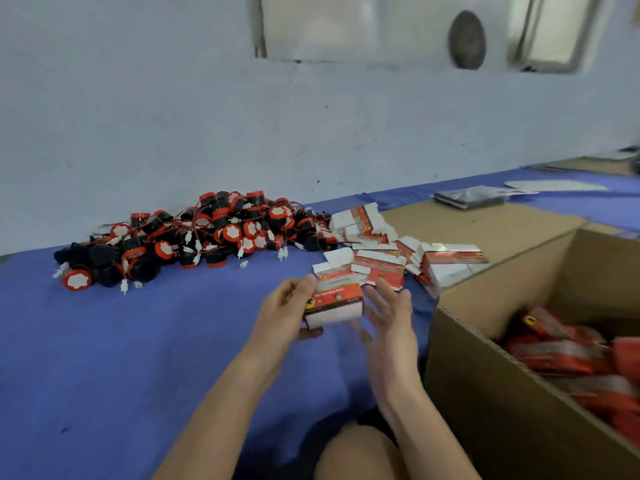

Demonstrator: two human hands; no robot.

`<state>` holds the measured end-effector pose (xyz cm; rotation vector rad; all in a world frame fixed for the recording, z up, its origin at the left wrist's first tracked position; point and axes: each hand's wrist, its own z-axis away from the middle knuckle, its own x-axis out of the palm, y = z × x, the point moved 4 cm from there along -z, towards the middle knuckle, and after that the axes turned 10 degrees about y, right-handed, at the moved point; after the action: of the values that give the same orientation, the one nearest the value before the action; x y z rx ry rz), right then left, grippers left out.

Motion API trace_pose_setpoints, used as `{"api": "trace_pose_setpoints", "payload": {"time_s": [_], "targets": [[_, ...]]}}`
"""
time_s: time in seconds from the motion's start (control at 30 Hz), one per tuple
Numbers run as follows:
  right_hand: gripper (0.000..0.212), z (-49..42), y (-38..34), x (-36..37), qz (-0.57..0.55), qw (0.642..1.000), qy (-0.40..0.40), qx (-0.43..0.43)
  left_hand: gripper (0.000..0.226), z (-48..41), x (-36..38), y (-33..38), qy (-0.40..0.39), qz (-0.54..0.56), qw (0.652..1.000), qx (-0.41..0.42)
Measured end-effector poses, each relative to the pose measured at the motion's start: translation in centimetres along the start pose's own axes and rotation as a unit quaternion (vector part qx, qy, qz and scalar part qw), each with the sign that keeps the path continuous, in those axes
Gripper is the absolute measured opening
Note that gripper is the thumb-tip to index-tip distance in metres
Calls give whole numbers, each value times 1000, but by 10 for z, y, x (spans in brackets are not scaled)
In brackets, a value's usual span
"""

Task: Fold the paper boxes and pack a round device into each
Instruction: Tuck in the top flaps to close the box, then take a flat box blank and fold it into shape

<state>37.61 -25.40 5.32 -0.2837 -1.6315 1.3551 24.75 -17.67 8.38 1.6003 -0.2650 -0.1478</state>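
Left hand: the left hand [282, 317] grips a small red-and-white paper box [334, 301] at lower centre of the frame, fingers curled over its top edge and thumb under it.
Right hand: the right hand [389, 317] is empty, fingers straight and spread just beside the box's right end; blur hides whether it touches.
Box: squared up into shape, held above the blue cloth [138, 341], a white face turned to the camera; I cannot tell if a device is inside.
Step in hand: probably finishing or closing this one box.
Next move: if the box is empty, it needs a reach to the upper left for one unit from the pile of round devices [194, 237], whose red wires tangle together, so a unit may drag its neighbours. If it is full, the end flap needs tucking, then the box goes right into the carton [485, 358].
Supply: the flat boxes [381, 251] lie fanned just above the hands, some leaning on the carton's folded-out flap.
Carton: open at lower right, with packed boxes [571, 348] heaped inside; its near corner stands close to the right forearm.
Open room: bare cloth lies left of and below the hands; the person's knee [356, 452] sits at the bottom edge.
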Motion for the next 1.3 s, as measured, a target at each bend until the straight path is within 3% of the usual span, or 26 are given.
{"api": "trace_pose_setpoints", "payload": {"time_s": [0.07,0.13,0.2,0.27,0.33,0.47,0.57,0.67,0.8,0.93,1.1,1.3], "targets": [[34,10,-13,-19,-17,1000,7,17,31,9,34,28,13,51,999,-5],[26,20,-17,-29,-3,999,3,34,33,19,74,61,-34,97,995,5],[25,28,-23,-35,17,999,-8,34,46,45,126,96,-209,107,972,24],[25,33,-30,-36,31,999,-16,28,56,76,163,119,-374,49,924,64],[25,32,-37,-36,38,999,-24,19,56,89,175,131,-401,-13,910,106],[22,25,-39,-27,78,996,-50,-5,42,58,142,127,-261,-26,955,138],[20,14,-25,-9,106,992,-72,-8,30,23,86,96,-145,-76,970,181],[22,-4,3,20,155,984,-82,-9,24,-14,20,51,-64,-176,962,196],[22,-41,61,72,250,961,-119,-24,15,-78,-67,-18,33,-292,945,142],[22,-78,103,115,323,931,-154,-75,20,-120,-133,-66,106,-377,913,114],[37,-136,113,132,538,795,-100,-262,22,-137,-166,-96,175,-451,867,120],[57,-189,109,109,693,679,16,-241,19,-137,-171,-97,192,-399,893,86]]}}
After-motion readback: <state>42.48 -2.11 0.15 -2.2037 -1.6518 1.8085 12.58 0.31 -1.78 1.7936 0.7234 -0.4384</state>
